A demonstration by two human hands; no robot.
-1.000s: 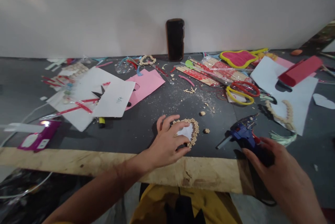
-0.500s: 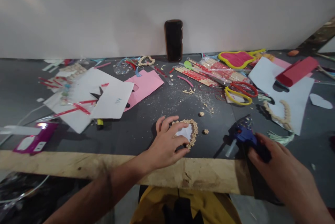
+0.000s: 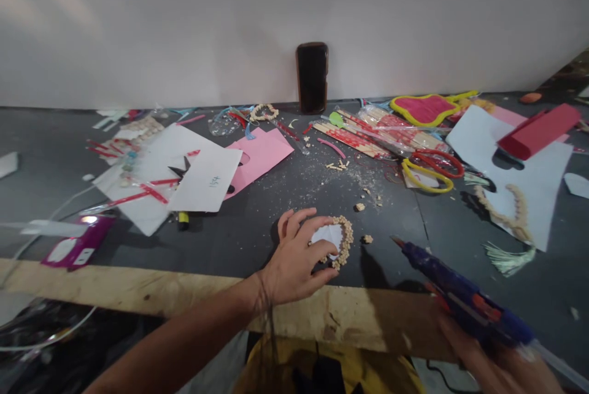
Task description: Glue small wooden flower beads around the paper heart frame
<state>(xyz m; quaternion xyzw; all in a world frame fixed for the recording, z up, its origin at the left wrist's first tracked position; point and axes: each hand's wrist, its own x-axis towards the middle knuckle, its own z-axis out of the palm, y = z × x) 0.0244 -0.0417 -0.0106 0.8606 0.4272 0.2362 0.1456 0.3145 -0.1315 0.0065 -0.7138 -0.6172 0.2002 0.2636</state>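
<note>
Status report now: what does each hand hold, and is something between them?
Left hand pressing bead-rimmed heart on table. Right hand gripping blue glue gun, nozzle toward heart, apart. Loose bead between.

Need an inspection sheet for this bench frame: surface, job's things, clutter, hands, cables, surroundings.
Surface: dark tabletop with a bare wooden front edge, strewn with crumbs.
Job's things: bead-edged heart piece; blue glue gun.
Clutter: white papers, pink card, scissors, stick packets, red block, purple box.
Hands: left hand presses on the heart piece; right hand holds the glue gun raised, nozzle toward the heart.
Cables: white cable at left.
Surroundings: white wall; dark phone leaning on it.
</note>
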